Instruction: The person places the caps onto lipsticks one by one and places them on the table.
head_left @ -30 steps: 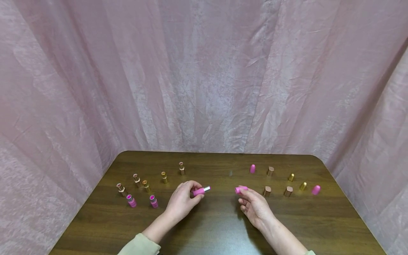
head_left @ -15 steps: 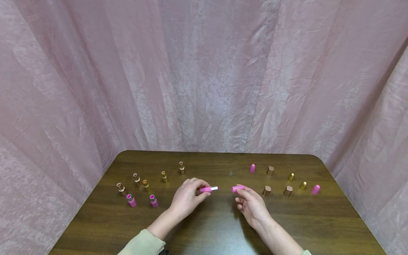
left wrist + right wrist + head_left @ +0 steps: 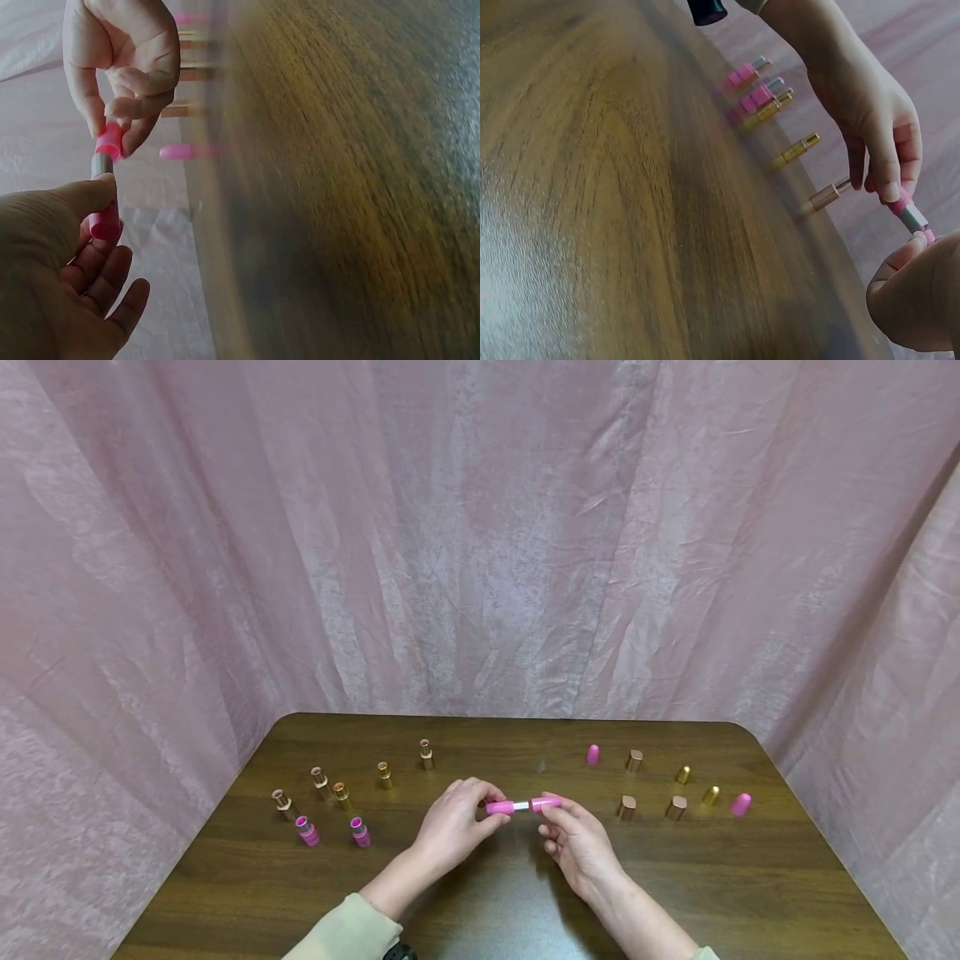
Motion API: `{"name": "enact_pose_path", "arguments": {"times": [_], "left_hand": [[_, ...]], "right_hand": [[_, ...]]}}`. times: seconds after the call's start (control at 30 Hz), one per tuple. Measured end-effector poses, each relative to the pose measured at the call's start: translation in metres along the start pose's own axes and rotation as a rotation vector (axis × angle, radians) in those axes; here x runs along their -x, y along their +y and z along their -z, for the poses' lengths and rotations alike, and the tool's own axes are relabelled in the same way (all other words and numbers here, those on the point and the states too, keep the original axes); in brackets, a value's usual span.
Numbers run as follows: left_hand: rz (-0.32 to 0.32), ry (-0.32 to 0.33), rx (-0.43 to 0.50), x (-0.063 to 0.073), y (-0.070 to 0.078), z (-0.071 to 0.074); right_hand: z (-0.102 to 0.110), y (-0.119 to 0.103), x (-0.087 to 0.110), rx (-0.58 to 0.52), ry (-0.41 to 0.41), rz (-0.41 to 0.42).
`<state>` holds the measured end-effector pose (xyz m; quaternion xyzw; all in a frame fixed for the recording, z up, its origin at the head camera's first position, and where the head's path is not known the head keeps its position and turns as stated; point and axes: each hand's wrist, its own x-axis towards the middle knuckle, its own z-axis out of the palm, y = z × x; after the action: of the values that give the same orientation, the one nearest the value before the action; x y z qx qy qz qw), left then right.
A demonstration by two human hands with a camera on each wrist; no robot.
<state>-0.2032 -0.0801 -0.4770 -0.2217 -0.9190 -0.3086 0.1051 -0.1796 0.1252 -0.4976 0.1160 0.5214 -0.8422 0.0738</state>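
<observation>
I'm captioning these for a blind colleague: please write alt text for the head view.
A person's left hand holds a pink lipstick tube lined up with a pink cap in the right hand, over a wooden table. Seven uncapped lipstick tubes stand at left and seven caps at right, before a pink curtain.

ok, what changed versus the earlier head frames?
Left hand moved right with the silver-collared pink tube, right hand left with the hollow pink cap; their ends now meet or nearly meet. Same grips; upright pink and metallic tubes and standing caps stayed put.
</observation>
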Motion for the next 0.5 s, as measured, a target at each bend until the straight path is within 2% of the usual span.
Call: {"name": "enact_pose_path", "arguments": {"times": [0.5], "left_hand": [[-0.025,-0.005,-0.007,-0.0009,0.0052,-0.0052]], "right_hand": [[-0.0082,0.0081,0.0036,-0.001,-0.018,-0.002]]}}
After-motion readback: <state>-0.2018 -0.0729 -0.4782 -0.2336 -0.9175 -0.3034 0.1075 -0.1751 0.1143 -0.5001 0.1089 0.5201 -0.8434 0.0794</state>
